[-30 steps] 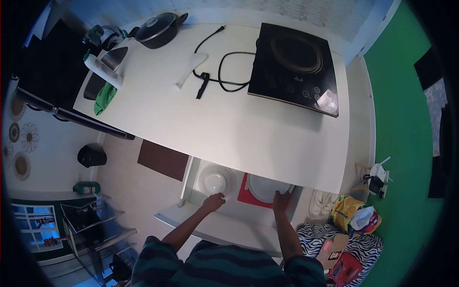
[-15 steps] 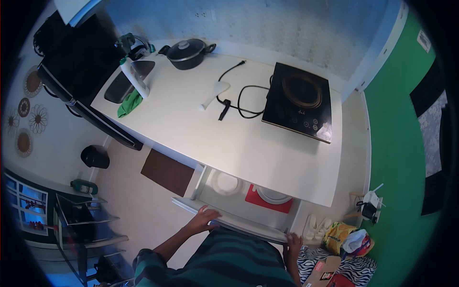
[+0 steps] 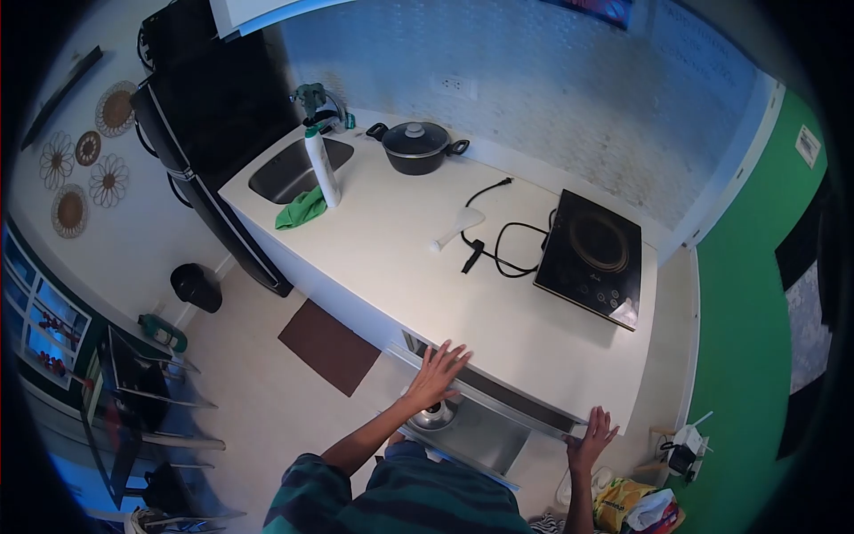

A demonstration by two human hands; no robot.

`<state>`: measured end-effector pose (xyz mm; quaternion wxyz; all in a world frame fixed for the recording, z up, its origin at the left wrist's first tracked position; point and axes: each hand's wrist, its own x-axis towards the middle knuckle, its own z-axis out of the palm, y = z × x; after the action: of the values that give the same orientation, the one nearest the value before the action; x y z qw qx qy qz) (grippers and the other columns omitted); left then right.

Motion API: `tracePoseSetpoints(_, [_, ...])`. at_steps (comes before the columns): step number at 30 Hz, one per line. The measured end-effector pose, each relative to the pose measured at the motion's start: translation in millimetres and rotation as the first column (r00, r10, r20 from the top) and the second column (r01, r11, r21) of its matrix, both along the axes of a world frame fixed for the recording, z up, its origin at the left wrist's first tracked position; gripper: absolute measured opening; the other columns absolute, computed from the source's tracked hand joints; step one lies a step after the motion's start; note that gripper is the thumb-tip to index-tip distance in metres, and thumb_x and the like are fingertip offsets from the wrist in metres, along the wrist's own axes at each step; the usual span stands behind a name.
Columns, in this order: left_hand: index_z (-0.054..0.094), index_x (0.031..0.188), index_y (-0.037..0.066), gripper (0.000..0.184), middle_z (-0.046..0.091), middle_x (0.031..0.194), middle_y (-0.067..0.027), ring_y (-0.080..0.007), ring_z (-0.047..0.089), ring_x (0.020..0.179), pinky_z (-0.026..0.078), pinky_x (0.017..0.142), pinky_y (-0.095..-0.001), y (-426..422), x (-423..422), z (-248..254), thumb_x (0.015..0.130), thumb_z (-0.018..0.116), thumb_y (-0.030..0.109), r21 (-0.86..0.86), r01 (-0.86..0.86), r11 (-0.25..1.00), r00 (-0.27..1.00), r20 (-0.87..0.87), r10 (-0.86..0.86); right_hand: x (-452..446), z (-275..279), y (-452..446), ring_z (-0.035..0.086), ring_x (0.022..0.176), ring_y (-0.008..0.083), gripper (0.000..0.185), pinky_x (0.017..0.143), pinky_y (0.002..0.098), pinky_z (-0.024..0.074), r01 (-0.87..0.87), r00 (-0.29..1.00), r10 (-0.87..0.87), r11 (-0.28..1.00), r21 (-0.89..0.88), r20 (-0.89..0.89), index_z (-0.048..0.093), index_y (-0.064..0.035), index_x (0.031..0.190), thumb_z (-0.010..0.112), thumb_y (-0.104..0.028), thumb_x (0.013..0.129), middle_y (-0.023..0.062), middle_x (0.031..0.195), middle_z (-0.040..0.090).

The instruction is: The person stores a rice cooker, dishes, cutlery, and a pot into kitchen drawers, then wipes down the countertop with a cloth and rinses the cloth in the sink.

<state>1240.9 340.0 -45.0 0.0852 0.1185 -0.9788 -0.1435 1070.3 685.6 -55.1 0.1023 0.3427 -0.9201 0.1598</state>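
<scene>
My left hand is spread against the front edge of the white counter, over the top drawer, which stands open by a narrow dark gap. Fingers apart, my right hand rests at the right end of that drawer's front. Below it a lower drawer is pulled out, with a round metal lidded pot at its left side, partly hidden by my left arm. Neither hand holds an object.
On the counter are an induction cooktop, its black cord, a white spatula-like tool, a lidded pot, a white bottle and a green cloth beside the sink. A brown mat lies on the floor.
The upper drawer with the plate and bowl has slid nearly closed, and a lower open drawer now shows. Both hands have moved forward to the counter edge. The view has tilted up.
</scene>
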Motion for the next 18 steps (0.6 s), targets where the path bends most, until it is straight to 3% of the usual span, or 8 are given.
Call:
tracePoseSetpoints(1, [0.025, 0.134, 0.013, 0.084, 0.027, 0.136, -0.0077, -0.03, 0.02, 0.128, 0.018, 0.101, -0.0549, -3, 1, 9, 0.066, 0.071, 0.028, 0.058, 0.003, 0.998, 0.996, -0.088, 0.003, -1, 3, -5, 0.027, 0.124, 0.0331, 0.09, 0.104, 0.0532, 0.0098, 0.014, 0.999, -0.016, 0.999, -0.044, -0.044, 0.033, -0.0082, 0.129, 0.076, -0.012, 0.05, 0.0159, 0.129, 0.034])
tracePoseSetpoints(4, [0.037, 0.126, 0.009, 0.064, 0.041, 0.124, -0.01, -0.0292, 0.035, 0.119, 0.026, 0.096, -0.0497, -45, -14, 24, 0.07, 0.067, 0.022, 0.029, -0.167, 0.986, 0.907, -0.388, 0.165, -7, -16, -20, 0.031, 0.12, 0.0326, 0.085, 0.102, 0.0538, 0.0127, 0.107, 0.979, -0.125, 0.987, -0.117, -0.16, 0.036, -0.0084, 0.127, 0.075, -0.009, 0.051, 0.0153, 0.123, 0.037])
tracePoseSetpoints(6, [0.048, 0.111, 0.005, 0.042, 0.05, 0.101, -0.0125, -0.0288, 0.047, 0.096, 0.034, 0.082, -0.0409, -95, -49, 41, 0.072, 0.062, 0.011, 0.126, -0.302, 0.945, 0.758, -0.569, 0.318, -4, -21, -42, 0.033, 0.117, 0.0333, 0.076, 0.101, 0.0533, 0.0149, 0.204, 0.957, -0.226, 0.97, -0.133, -0.179, 0.037, -0.0082, 0.126, 0.066, -0.002, 0.056, 0.0165, 0.12, 0.038])
tracePoseSetpoints(9, [0.046, 0.113, 0.006, 0.047, 0.047, 0.108, -0.014, -0.0295, 0.046, 0.097, 0.039, 0.079, -0.0407, -169, -113, 39, 0.07, 0.063, 0.012, 0.125, -0.377, 0.918, 0.832, -0.39, 0.395, 23, -7, -88, 0.031, 0.119, 0.0348, 0.067, 0.101, 0.0538, 0.0136, 0.378, 0.891, -0.42, 0.896, -0.232, -0.174, 0.036, -0.0046, 0.125, 0.055, -0.002, 0.061, 0.0188, 0.124, 0.035])
tracePoseSetpoints(11, [0.046, 0.112, 0.003, 0.047, 0.046, 0.108, -0.0149, -0.0299, 0.047, 0.097, 0.044, 0.076, -0.041, -210, -149, 3, 0.07, 0.063, 0.017, -0.043, -0.433, 0.9, 0.882, -0.227, 0.413, 57, -58, -115, 0.036, 0.116, 0.0351, 0.057, 0.099, 0.053, 0.0189, 0.232, 0.917, -0.343, 0.875, -0.425, -0.205, 0.042, -0.0017, 0.119, 0.054, -0.008, 0.064, 0.02, 0.117, 0.043])
tracePoseSetpoints(12, [0.051, 0.102, 0.003, 0.039, 0.047, 0.101, -0.0128, -0.0297, 0.048, 0.094, 0.046, 0.071, -0.04, -230, -169, -18, 0.069, 0.063, 0.019, -0.12, -0.435, 0.892, 0.894, -0.172, 0.413, 79, -73, -132, 0.042, 0.109, 0.0362, 0.05, 0.096, 0.0497, 0.0266, 0.172, 0.965, -0.246, 0.858, -0.484, -0.093, 0.047, -0.0013, 0.113, 0.054, -0.005, 0.064, 0.0207, 0.11, 0.047])
tracePoseSetpoints(14, [0.05, 0.095, 0.0, 0.029, 0.047, 0.096, -0.0155, -0.0308, 0.049, 0.091, 0.048, 0.071, -0.0415, -236, -172, 1, 0.071, 0.058, 0.016, -0.063, -0.368, 0.928, 0.928, -0.085, 0.363, 101, -56, -172, 0.044, 0.105, 0.0373, 0.053, 0.092, 0.0469, 0.0327, 0.044, 0.999, -0.042, 0.949, -0.311, 0.013, 0.048, -0.0008, 0.112, 0.054, 0.002, 0.059, 0.0205, 0.108, 0.047])
tracePoseSetpoints(18, [0.043, 0.101, -0.003, 0.033, 0.052, 0.094, -0.0184, -0.0277, 0.056, 0.075, 0.05, 0.069, -0.0372, -249, -163, -4, 0.076, 0.055, 0.016, 0.115, -0.299, 0.947, 0.952, -0.035, 0.305, 117, -64, -205, 0.036, 0.115, 0.0379, 0.06, 0.096, 0.0521, 0.0286, 0.207, 0.978, -0.194, 0.932, -0.299, 0.072, 0.041, -0.0001, 0.119, 0.057, 0.003, 0.062, 0.0201, 0.12, 0.04])
